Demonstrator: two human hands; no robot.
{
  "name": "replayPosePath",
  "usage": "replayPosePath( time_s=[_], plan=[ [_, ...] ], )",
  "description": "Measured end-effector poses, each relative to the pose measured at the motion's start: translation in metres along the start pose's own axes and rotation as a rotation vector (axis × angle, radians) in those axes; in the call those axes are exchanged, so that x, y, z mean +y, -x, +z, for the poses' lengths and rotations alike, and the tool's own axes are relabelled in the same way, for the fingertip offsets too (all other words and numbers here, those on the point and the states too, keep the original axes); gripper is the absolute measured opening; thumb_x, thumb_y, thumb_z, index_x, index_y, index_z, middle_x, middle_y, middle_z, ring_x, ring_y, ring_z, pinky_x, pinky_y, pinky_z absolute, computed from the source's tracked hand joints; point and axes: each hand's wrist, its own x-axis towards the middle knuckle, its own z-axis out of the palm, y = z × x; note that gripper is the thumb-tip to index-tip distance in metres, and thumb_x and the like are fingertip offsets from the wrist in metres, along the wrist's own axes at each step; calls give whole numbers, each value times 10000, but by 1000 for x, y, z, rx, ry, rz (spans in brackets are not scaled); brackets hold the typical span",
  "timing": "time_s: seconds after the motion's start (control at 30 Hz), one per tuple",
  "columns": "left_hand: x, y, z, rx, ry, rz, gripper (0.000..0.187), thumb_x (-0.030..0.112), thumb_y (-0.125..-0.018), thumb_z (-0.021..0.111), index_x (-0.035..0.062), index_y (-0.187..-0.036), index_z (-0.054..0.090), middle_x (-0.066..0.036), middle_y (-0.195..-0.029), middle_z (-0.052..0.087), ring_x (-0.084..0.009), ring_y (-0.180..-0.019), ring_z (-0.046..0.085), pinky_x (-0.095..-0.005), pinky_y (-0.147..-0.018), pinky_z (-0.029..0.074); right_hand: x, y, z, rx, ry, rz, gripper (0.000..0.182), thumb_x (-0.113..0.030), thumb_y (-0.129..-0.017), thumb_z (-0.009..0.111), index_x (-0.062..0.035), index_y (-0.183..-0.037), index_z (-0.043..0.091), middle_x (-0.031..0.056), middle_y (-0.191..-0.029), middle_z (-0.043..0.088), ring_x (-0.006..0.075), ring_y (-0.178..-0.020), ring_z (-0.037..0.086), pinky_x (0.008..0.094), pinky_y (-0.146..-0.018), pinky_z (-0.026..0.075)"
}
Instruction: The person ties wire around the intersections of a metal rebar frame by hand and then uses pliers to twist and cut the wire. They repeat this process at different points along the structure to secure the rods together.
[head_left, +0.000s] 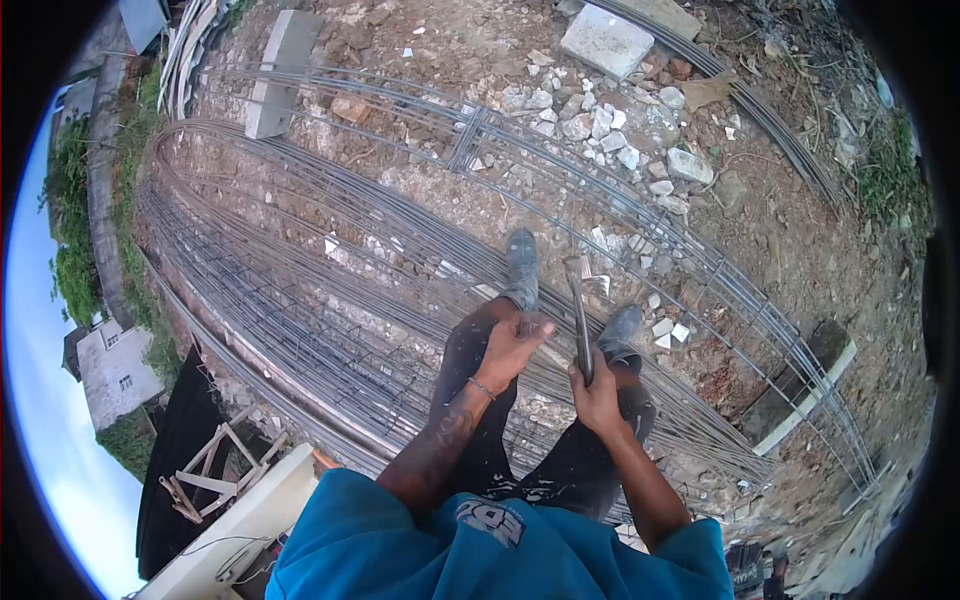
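My right hand (597, 398) is wrapped round the lower end of a hammer-like metal tool (582, 318). The tool points away from me, its narrow head over the ground between my boots. To the left, my left hand (511, 352) is held in front of my thigh with its fingers curled and the thumb towards the tool. What the left fingers hold, if anything, I cannot make out. Beneath both hands runs a bundle of long steel rebars (400, 215). A narrow assembled rebar cage (640, 225) arches across the ground ahead of my boots.
More mesh-like rebar cages (290, 320) lie on the left. A concrete block (284, 70) supports the far cage, and another block (607, 42) sits at the top. Broken white rubble (605, 130) covers the dirt. My boots (521, 265) stand among the bars.
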Motion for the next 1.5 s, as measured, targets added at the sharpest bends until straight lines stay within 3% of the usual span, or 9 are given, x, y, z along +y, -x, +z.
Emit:
replayPosePath(
  time_s=[0.13, 0.23, 0.3, 0.5, 0.57, 0.63, 0.67, 0.83, 1.5],
  plan=[
    [13, 8, -31, 114, 75, -11, 212, 153, -813, 748, 18, -935, 641, 1, -769, 607, -75, -679, 560, -217, -574, 434, -27, -20, 109, -20, -30, -58, 571, -39, -785, 582, 50, -1291, 332, 302, -972, 602, 492, -884, 587, 503, -737, 480],
    [48, -17, -102, 171, 200, -5, 180, 158, -824, 733, 5, -855, 643, -20, -751, 636, -67, -662, 564, -242, -586, 460, -67, -65, 162, 54, 18, -135, 539, -35, -773, 583, 45, -1260, 367, 300, -954, 601, 488, -882, 589, 494, -748, 482],
    [75, -42, -144, 198, -131, 114, 200, 176, -834, 724, -4, -853, 639, -1, -718, 618, -44, -643, 532, -235, -562, 439, -84, -103, 196, 139, 39, -161, 460, -36, -763, 593, 41, -1183, 422, 297, -940, 603, 477, -906, 592, 474, -758, 487],
    [71, -195, -274, 142, -354, 93, 221, 209, -874, 681, -7, -837, 657, 21, -671, 573, -48, -610, 463, -272, -530, 383, -79, -278, 289, 508, -148, 388, 264, -121, -813, 654, 22, -967, 494, 173, -729, 582, 315, -643, 570, 405, -632, 457],
    [90, -287, -296, 172, -613, 374, 235, 217, -878, 658, -9, -817, 639, -65, -632, 603, -168, -574, 555, -348, -554, 426, -66, -350, 300, 843, -183, 214, 215, -147, -836, 647, 10, -904, 517, 157, -724, 600, 311, -658, 586, 405, -646, 456],
    [116, -373, -286, 122, -884, 545, 251, 227, -863, 617, -19, -815, 618, -226, -688, 610, -450, -686, 566, -458, -648, 452, -39, -428, 293, 1009, -74, 337, 204, -151, -814, 648, 12, -892, 554, 220, -800, 629, 410, -752, 611, 449, -694, 471],
    [109, -405, -280, 176, -966, 780, 272, 243, -856, 615, -28, -838, 623, -253, -747, 623, -436, -757, 601, -482, -705, 465, -32, -448, 291, 1012, -19, 347, 217, -158, -802, 655, 14, -893, 558, 230, -796, 628, 425, -754, 608, 467, -696, 471],
    [96, -465, -237, -29, -1093, 488, 314, 260, -836, 626, -39, -928, 643, -292, -864, 630, -449, -847, 611, -482, -763, 472, -8, -513, 292, 1091, -23, 288, 249, -166, -759, 693, 12, -882, 569, 237, -776, 635, 436, -748, 618, 490, -695, 475],
    [142, -507, -361, 172, -1431, 681, 196, 194, -841, 555, 12, -807, 618, -204, -730, 639, -399, -709, 618, -474, -714, 447, -7, -475, 271, 997, 133, 555, 300, -195, -761, 699, 3, -909, 529, 221, -806, 654, 428, -774, 628, 502, -710, 480]
  ],
)
